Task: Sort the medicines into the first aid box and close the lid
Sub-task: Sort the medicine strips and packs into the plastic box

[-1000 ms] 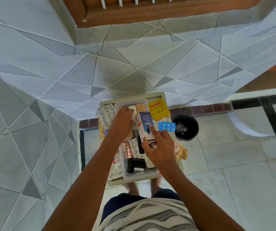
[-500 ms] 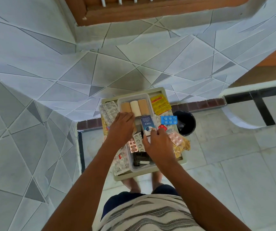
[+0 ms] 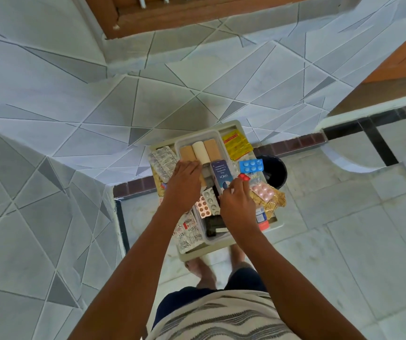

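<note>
Left of the left hand (image 3: 184, 182), a heap of silver blister strips (image 3: 163, 163) lies on the beige tray (image 3: 233, 125); more printed strips (image 3: 188, 233) lie under that wrist. The left hand lies palm down, fingers fairly straight, resting on the left one of three bandage rolls (image 3: 201, 150), two tan and one cream, at the far end of the clear first aid box (image 3: 198, 138). Between the hands sit two small blister packs (image 3: 206, 203), one coppery and one silver, and a black object nearer the body. The right hand (image 3: 237, 204) curls its fingers on the near end of a dark blue carton (image 3: 222, 174) printed "VOKEL"; its smaller print is unreadable. Just beyond its fingertips is one red strip (image 3: 244, 177). Right of it lie one blue blister pack (image 3: 251, 165) with six tablets showing, one pink blister pack (image 3: 263, 191), yellow sachets (image 3: 236, 144), gold foil strips (image 3: 274, 204) and a black bucket (image 3: 276, 171).
</note>
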`<act>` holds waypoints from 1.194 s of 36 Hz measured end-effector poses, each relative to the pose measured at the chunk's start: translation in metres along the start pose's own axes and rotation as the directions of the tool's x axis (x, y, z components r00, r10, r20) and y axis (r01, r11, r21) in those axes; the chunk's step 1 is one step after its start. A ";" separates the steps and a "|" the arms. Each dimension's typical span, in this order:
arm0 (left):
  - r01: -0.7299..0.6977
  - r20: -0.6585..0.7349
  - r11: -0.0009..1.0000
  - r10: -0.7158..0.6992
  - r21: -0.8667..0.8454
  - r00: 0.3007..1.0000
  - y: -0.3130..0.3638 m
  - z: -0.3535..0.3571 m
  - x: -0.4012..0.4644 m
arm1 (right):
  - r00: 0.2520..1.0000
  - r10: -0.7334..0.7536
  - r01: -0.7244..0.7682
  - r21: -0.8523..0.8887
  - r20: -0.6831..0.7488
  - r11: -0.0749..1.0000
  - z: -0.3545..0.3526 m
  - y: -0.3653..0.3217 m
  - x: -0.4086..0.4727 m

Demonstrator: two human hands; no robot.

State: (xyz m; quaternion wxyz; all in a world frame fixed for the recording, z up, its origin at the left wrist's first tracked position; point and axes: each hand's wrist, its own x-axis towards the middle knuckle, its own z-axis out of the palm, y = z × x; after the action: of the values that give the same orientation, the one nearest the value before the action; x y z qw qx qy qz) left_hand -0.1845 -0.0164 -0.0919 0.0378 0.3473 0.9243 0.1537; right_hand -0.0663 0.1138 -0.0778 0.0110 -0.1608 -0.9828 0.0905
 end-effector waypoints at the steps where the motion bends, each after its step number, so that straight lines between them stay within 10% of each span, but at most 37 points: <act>1: 0.001 0.005 1.000 -0.001 -0.003 1.000 0.000 0.000 0.000 | 1.000 -0.004 0.004 0.015 0.009 1.000 0.001 0.000 -0.001; 15: 0.160 -0.086 0.928 -0.200 -0.336 0.976 0.043 0.010 -0.072 | 0.990 -0.038 0.090 0.400 -0.135 0.912 -0.024 0.076 -0.045; 25: 0.256 -0.161 0.897 -0.330 -0.360 0.930 0.083 0.028 -0.106 | 0.918 -0.285 0.224 0.231 0.276 0.947 -0.018 0.125 -0.059; 43: 0.601 -0.224 0.747 -0.661 -0.285 0.716 0.033 0.023 -0.116 | 0.950 -0.279 0.311 0.410 -0.137 0.857 -0.051 0.114 -0.049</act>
State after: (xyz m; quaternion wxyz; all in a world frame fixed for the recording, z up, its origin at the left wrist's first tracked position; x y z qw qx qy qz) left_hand -0.0721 -0.0623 -0.1076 -0.0247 -0.0242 0.9617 0.2720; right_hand 0.0181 0.2132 -0.0479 0.0953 -0.0051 -0.9509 0.2945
